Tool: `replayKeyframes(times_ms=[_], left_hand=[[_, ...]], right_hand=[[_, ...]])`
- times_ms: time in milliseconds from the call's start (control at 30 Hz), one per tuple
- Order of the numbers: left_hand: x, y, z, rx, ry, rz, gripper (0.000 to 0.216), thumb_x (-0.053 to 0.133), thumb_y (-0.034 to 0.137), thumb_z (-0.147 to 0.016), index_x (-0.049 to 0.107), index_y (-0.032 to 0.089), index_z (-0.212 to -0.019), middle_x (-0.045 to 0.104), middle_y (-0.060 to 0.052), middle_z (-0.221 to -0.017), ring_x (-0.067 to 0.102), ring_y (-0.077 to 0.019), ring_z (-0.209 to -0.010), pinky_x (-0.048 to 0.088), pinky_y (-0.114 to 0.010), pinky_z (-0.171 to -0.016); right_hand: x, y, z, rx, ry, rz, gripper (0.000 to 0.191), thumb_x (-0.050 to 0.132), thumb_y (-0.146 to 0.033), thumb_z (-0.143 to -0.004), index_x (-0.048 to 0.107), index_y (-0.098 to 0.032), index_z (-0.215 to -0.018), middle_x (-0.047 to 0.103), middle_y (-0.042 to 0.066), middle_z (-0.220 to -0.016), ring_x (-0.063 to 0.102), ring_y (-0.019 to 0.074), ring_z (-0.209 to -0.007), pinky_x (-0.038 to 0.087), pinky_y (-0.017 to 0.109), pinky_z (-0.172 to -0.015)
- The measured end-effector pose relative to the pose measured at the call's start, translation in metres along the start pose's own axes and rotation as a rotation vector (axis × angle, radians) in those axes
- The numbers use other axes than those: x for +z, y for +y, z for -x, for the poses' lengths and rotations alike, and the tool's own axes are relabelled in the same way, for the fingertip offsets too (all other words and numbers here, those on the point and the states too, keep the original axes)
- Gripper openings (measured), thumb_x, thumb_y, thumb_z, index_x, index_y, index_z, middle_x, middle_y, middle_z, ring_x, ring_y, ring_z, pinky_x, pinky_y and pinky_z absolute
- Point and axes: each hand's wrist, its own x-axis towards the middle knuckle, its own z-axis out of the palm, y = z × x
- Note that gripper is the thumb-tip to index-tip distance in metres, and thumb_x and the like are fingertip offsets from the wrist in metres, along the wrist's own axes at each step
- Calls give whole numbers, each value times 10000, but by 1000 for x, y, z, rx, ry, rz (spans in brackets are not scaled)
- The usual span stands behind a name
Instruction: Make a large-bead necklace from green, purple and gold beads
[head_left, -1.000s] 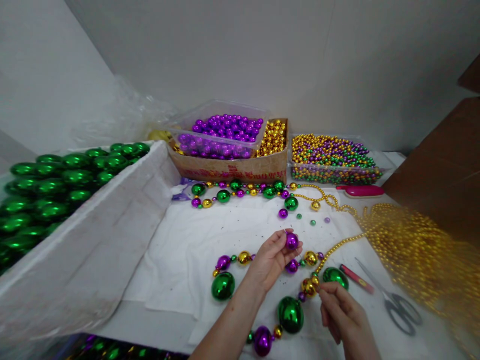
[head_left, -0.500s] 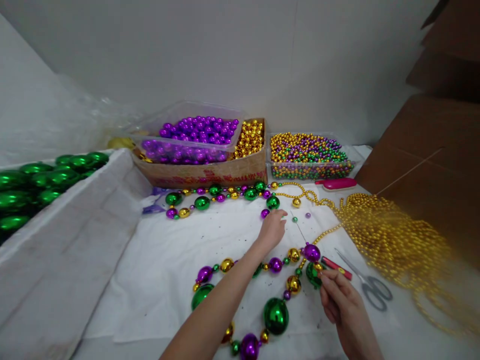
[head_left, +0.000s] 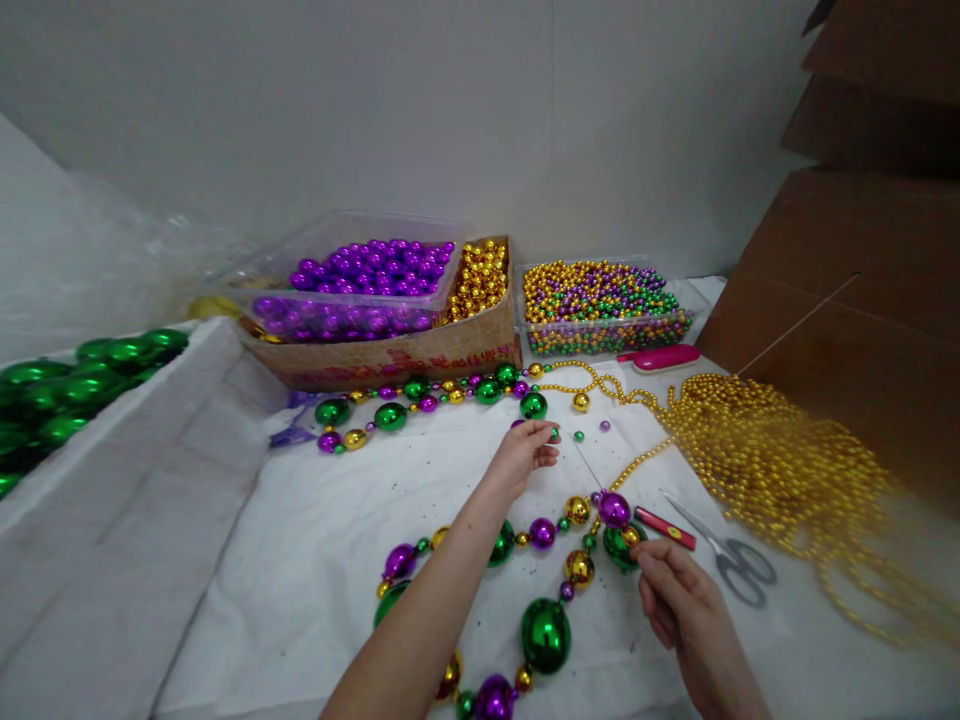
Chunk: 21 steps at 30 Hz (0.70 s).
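My left hand [head_left: 531,450] pinches a small green bead [head_left: 554,433] between thumb and forefinger above the white cloth. My right hand [head_left: 679,595] is closed on a bead strand by a gold bead [head_left: 631,537], just below a large purple bead [head_left: 614,509]. A thin needle or wire [head_left: 587,468] sticks up from the purple bead towards my left hand. The strand of green, gold and purple beads [head_left: 546,635] loops over the cloth, partly behind my left forearm. A loose green bead [head_left: 578,436] and a loose purple bead [head_left: 604,426] lie close by.
Scissors [head_left: 739,565] and a red tube [head_left: 664,528] lie beside my right hand. Gold bead strings [head_left: 780,460] pile up on the right. Behind stand a box of purple and gold beads [head_left: 390,365] and a tub of mixed small beads [head_left: 600,310]. Large green beads [head_left: 112,365] fill a left bin.
My left hand has lifted from the cloth near the far strand, and a small green bead now shows in its fingertips. My right hand keeps its hold. The view has shifted slightly.
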Motion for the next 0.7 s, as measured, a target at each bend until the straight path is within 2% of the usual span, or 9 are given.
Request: replayKeyframes(times_ms=[133, 300, 700], left_hand=[[-13, 1, 23, -64, -69, 266, 182, 473, 166, -882, 617, 119, -982, 630, -80, -828, 587, -84, -627, 488, -208, -633], [-15, 1, 30, -96, -93, 470, 190, 466, 161, -894, 639, 104, -949, 616, -63, -776, 584, -75, -605, 489, -187, -601], [-15, 4, 37, -89, -142, 562, 163, 540, 127, -843, 646, 117, -967, 611, -46, -758, 595, -92, -593, 490, -213, -587]], right_hand=[[5, 3, 1, -2, -42, 55, 322, 633, -484, -793, 561, -172, -829, 415, -71, -483, 253, 35, -397, 153, 162, -359], [6, 5, 6, 9, -52, 124, 322, 605, -487, -811, 554, -170, -833, 413, -77, -475, 246, 34, -379, 143, 163, -350], [6, 3, 9, 17, -52, 109, 330, 621, -481, -799, 559, -159, -842, 408, -81, -461, 222, 28, -369, 122, 165, -346]])
